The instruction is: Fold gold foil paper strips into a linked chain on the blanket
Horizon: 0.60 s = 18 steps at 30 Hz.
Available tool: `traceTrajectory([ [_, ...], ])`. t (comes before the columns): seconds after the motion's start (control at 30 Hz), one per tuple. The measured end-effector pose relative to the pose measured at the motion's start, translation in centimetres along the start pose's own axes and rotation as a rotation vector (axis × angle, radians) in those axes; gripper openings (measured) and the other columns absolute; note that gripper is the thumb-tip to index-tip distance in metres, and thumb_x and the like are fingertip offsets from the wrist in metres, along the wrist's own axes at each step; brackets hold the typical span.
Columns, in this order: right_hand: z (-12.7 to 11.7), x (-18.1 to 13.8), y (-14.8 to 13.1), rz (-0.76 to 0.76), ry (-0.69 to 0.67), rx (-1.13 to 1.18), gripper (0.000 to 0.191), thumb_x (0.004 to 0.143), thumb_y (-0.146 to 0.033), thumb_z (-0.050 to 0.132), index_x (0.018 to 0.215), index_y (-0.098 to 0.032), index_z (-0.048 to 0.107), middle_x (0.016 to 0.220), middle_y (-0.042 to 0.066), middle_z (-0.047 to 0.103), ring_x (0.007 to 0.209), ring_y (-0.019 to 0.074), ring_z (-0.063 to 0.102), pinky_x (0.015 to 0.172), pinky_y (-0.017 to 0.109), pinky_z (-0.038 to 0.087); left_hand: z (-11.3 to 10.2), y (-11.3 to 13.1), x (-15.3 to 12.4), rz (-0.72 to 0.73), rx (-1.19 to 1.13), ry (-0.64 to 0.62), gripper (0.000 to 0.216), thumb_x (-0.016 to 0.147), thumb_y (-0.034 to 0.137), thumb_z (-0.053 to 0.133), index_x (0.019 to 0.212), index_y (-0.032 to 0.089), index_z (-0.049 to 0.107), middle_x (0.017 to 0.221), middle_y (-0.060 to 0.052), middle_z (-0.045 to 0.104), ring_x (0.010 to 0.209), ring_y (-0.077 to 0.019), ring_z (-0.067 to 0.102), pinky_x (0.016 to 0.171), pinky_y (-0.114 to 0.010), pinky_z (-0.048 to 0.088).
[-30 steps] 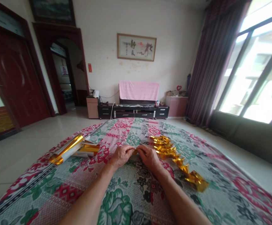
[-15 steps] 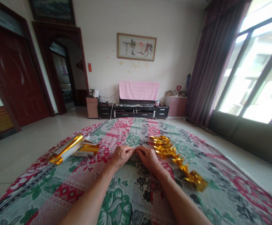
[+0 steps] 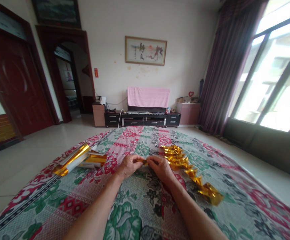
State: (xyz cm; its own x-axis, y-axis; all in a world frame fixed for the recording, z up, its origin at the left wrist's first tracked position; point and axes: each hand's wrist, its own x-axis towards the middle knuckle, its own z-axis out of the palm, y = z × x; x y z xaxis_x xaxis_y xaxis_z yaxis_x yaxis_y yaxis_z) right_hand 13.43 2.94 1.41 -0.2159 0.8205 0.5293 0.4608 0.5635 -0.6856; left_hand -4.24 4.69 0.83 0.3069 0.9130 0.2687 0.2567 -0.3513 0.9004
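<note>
Between my hands, over the middle of the flowered cloth (image 3: 125,213), is a small piece of gold foil paper (image 3: 144,161). My left hand (image 3: 130,165) pinches its left end between thumb and forefinger. At the other end, my right hand (image 3: 159,167) pinches it too. Most of the piece is covered by my fingers. Right of my hands, a row of folded gold foil pieces (image 3: 182,162) runs toward me, ending in a larger one (image 3: 211,193). Over on the left lie rolled gold foil sheets (image 3: 73,160) with white backs.
Beyond the cloth's far edge stands a low black TV cabinet (image 3: 143,120), with a pink cloth (image 3: 148,96) draped over the screen. A dark curtain (image 3: 216,73) hangs by the window at right. A red door (image 3: 12,76) is on the left.
My hands have moved slightly apart, and more of the gold foil piece shows between the fingertips. The rolls and the folded row lie as before.
</note>
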Motion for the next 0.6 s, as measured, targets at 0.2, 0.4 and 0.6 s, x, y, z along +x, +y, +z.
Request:
traceTrajectory([
  [0.2, 0.01, -0.23, -0.60, -0.025, 0.023, 0.004, 0.024, 0.082, -0.027, 0.046, 0.081, -0.020, 0.069, 0.070, -0.001, 0.066, 0.065, 0.0126, 0.058, 0.062, 0.020, 0.041, -0.39, 0.40, -0.25, -0.018, -0.005, 0.016, 0.030, 0.070, 0.031, 0.059, 0.093, 0.013, 0.067, 0.077, -0.005, 0.069, 0.070, -0.0147, 0.062, 0.066, -0.024, 0.047],
  [0.4, -0.04, -0.33, -0.66, -0.026, 0.010, -0.027, 0.024, 0.083, -0.027, 0.046, 0.081, -0.020, 0.069, 0.071, -0.001, 0.066, 0.066, 0.0123, 0.058, 0.064, 0.020, 0.042, -0.49, 0.36, -0.38, 0.012, 0.035, 0.035, 0.030, 0.074, 0.032, 0.056, 0.095, 0.014, 0.069, 0.074, -0.004, 0.070, 0.069, -0.0148, 0.061, 0.066, -0.024, 0.046],
  [0.6, -0.03, -0.28, -0.36, -0.031, 0.010, -0.023, 0.025, 0.082, -0.027, 0.045, 0.076, -0.018, 0.068, 0.065, -0.001, 0.062, 0.060, 0.0110, 0.054, 0.058, 0.019, 0.040, -0.33, 0.01, -0.24, 0.002, 0.044, 0.041, 0.032, 0.075, 0.034, 0.054, 0.096, 0.014, 0.069, 0.071, -0.004, 0.069, 0.067, -0.0154, 0.061, 0.063, -0.024, 0.045],
])
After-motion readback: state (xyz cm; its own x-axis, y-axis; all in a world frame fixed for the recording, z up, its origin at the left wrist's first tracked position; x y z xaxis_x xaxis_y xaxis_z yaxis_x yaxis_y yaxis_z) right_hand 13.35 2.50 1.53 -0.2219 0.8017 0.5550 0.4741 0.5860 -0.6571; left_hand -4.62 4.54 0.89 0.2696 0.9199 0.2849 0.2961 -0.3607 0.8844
